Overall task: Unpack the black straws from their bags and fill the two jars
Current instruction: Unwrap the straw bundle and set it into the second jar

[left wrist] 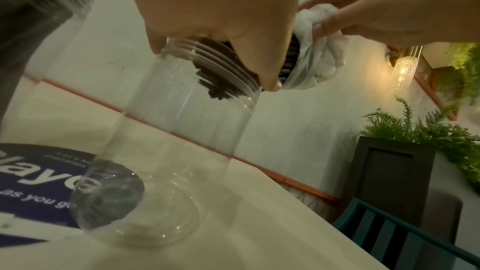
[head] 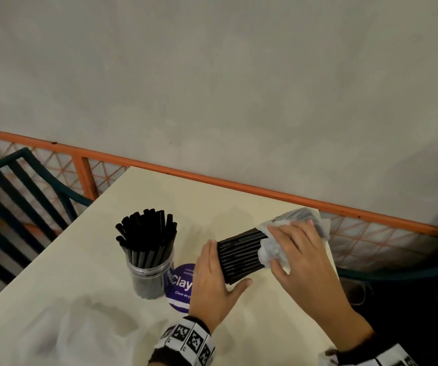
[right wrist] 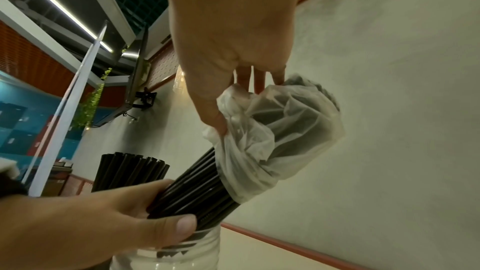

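Note:
A clear jar (head: 149, 276) packed with black straws stands upright on the cream table (head: 107, 260). To its right, my left hand (head: 225, 265) grips a bundle of black straws (head: 241, 254) at its near end. That end pokes into the mouth of a second, otherwise empty clear jar (left wrist: 182, 130), which my left hand hides in the head view. The bundle tilts away to the right. My right hand (head: 273, 248) pinches the thin white plastic bag (head: 302, 220) that is bunched over the bundle's far end (right wrist: 280, 141).
A crumpled clear bag (head: 80, 334) lies at the table's front left. A round purple sticker (head: 183, 286) sits between the jars. A teal chair (head: 22, 186) stands to the left, an orange rail (head: 239, 183) runs behind the table, and the table edge is close on the right.

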A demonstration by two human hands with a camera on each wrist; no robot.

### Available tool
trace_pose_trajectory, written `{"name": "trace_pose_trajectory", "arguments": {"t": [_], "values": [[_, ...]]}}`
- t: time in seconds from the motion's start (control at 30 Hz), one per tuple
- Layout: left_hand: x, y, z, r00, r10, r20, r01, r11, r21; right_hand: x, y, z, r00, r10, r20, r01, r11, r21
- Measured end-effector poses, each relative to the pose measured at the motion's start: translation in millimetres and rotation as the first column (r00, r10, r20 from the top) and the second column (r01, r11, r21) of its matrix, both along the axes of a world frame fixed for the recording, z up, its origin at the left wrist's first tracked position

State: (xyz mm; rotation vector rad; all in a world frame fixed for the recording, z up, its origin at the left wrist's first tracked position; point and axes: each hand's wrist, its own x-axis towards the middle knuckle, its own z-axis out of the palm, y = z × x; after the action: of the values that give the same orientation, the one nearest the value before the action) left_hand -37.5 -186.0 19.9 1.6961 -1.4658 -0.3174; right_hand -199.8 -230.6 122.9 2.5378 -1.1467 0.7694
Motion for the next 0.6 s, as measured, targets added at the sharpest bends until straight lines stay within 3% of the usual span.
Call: {"name": "trace_pose_trajectory", "arguments": {"t": [0.23, 0.43, 0.6], "values": [[5, 3, -5, 0.997, -0.005, 0.081, -0.005, 0.992, 0.127, 29, 2, 19, 0.972, 0.167, -0.167, -0.168, 0.986, 0.004], [21, 4, 7, 0.989, -0.082, -0.125, 0.097, 0.987, 0.126, 47, 6, 10, 0.866, 0.266, -0.424, -0.295, 0.956, -0.002], [37, -10, 10, 0.928, -0.243, -0.283, 0.305, 0.932, 0.197, 41, 18, -14, 0.881, 0.274, -0.386, -0.306, 0.952, -0.025]]}}
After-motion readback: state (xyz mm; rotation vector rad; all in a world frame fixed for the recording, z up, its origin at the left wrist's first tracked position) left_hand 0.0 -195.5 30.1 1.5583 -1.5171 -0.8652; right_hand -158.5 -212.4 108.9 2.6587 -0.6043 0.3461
